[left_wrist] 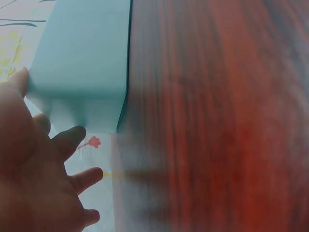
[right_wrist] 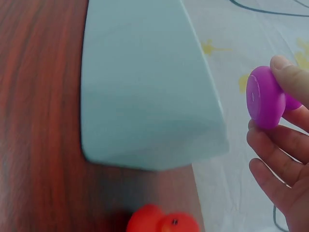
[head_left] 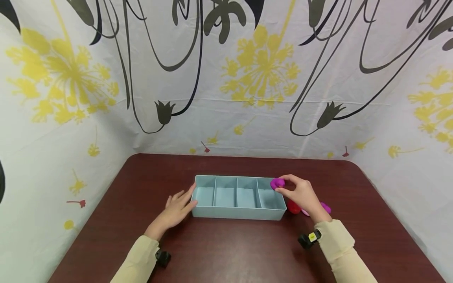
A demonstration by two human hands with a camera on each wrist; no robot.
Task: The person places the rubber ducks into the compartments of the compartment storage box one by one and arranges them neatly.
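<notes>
1. Right hand pinches purple toy at back-right corner of tray; left hand, fingers spread, touches its left end.
2. Red toy, pink piece, magenta piece right of tray, partly hidden.
3. Brown table beneath tray, flowered cloth behind.

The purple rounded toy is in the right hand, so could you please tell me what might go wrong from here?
The smooth-looking purple rounded toy might slip, as the right hand only pinches it. If lowered off-line, it could catch the rim of the pale-blue, four-compartment rectangular box. The hand could also nudge the red rounded toy lying close beside the box's right end.
</notes>
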